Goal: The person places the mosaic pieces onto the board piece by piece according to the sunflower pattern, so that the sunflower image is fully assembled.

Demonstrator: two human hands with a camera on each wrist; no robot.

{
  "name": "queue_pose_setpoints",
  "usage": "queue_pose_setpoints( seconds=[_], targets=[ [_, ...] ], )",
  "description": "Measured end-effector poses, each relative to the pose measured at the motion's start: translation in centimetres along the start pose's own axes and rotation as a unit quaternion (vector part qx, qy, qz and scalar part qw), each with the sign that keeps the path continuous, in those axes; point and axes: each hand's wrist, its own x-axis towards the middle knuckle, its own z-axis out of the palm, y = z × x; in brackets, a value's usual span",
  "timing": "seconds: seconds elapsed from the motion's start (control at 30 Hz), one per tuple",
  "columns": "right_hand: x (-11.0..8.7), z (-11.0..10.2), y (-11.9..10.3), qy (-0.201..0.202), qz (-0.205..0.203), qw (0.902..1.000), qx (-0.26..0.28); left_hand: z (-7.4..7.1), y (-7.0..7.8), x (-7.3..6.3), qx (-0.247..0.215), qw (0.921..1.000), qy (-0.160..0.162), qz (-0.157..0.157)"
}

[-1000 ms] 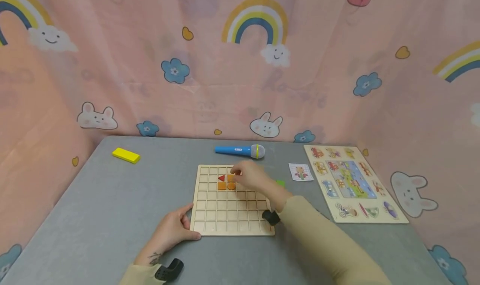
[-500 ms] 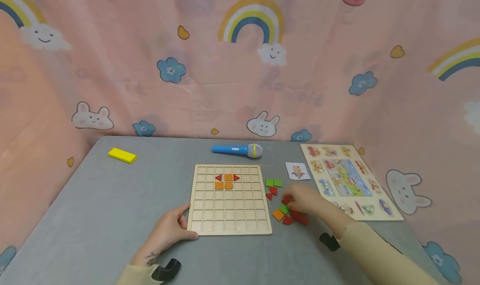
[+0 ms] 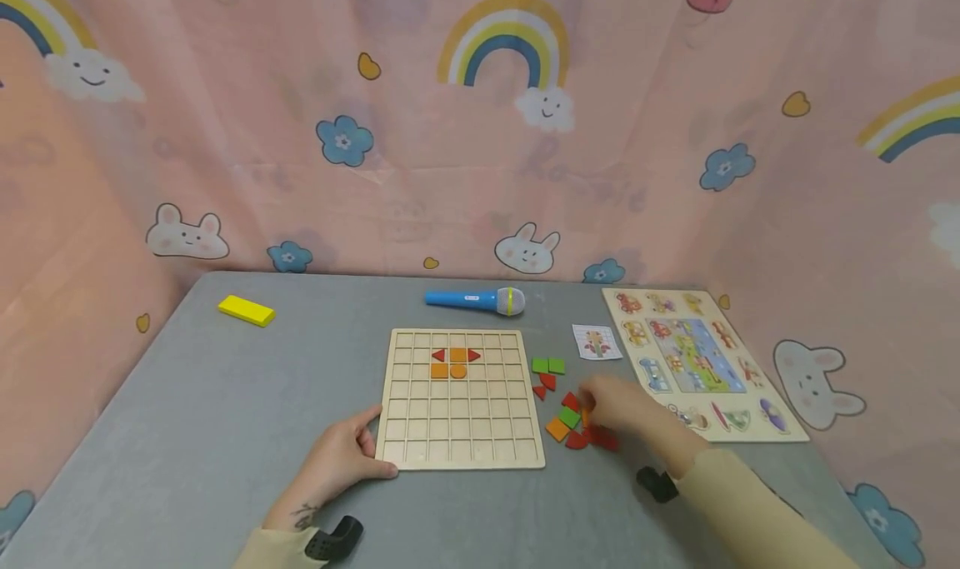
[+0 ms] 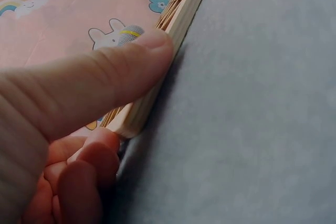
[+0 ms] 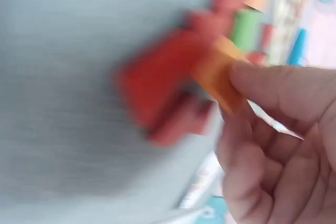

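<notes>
A wooden grid board [image 3: 461, 423] lies on the table; in its upper rows sit orange pieces [image 3: 438, 371] and two red triangles [image 3: 474, 355]. My left hand [image 3: 341, 452] grips the board's near left corner. In the left wrist view the thumb presses the board's edge [image 4: 149, 90], with the other fingers curled at the corner. Right of the board, my right hand [image 3: 618, 404] pinches an orange block [image 5: 218, 80] between thumb and finger, just above a heap of red pieces [image 5: 157, 74]. Green squares [image 3: 540, 366] and another orange square [image 3: 557, 429] lie beside it.
A small pattern card [image 3: 597, 342] lies behind the right hand. Farther right is a wooden picture puzzle board [image 3: 637, 361]. A blue toy microphone [image 3: 465, 300] lies behind the grid board, and a yellow block [image 3: 246, 311] sits at the back left.
My right hand has left the grid board, where a second red triangle now shows, and gone right to the loose pieces. It now pinches an orange block. The left hand stays put.
</notes>
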Motion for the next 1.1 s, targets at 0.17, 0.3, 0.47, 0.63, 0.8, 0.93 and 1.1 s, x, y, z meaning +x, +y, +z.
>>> queue_pose_setpoints(
  seconds=[0.17, 0.3, 0.47, 0.63, 0.8, 0.93, 1.1],
  targets=[
    [1.2, -2.2, -2.1, 0.007, -0.033, 0.9975, 0.063, 0.1, 0.0, 0.0, -0.003, 1.0000, -0.003, 0.000],
    [3.3, -2.9, -5.0, 0.037, -0.078, 0.9931, 0.080, 0.1, -0.1, 0.0, -0.005, 1.0000, -0.004, -0.001],
    [6.4, -1.6, -7.8, 0.053, -0.117, 0.9901, 0.056, 0.1, -0.1, 0.1, -0.004, 1.0000, -0.005, 0.002],
    [8.7, -0.2, -9.6, 0.039, -0.129, 0.9905, 0.028, 0.1, -0.1, 0.0, -0.005, 1.0000, -0.005, 0.002],
    [9.8, 0.5, -10.4, 0.035, -0.123, 0.9917, -0.009, 0.1, -0.1, 0.1, -0.002, 1.0000, -0.003, 0.002],
    [10.2, 0.8, -10.6, 0.043, -0.126, 0.9910, -0.016, 0.0, 0.0, 0.0, 0.001, 1.0000, 0.001, 0.001],
    [10.4, 1.2, -10.7, 0.047, -0.125, 0.9910, -0.009, 0.0, 0.0, 0.0, 0.001, 1.0000, 0.003, 0.001]
  ],
)
